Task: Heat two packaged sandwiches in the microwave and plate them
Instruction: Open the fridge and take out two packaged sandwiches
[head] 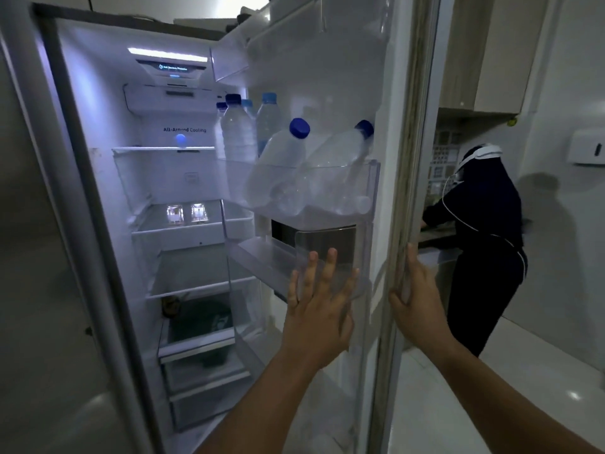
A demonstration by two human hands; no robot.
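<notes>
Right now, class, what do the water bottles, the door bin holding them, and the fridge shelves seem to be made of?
Water bottles: clear thin plastic with glossy blue screw caps, contents showing through.
Door bin: clear rigid plastic, smooth; the bottles are visible through its wall.
Fridge shelves: probably glass or clear plastic with white trim; edges reflect light.

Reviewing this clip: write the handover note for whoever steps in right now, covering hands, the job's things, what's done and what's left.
Left hand: open, fingers spread, in front of the door's lower bin; contact unclear.
Right hand: gripping the edge of the open fridge door.
Two small clear packets, possibly the sandwiches, sit on the middle shelf.
Door bin holds water bottles.
Done: fridge opened.
Left: take the sandwiches, microwave them, plate them. No microwave or plate in view.
</notes>
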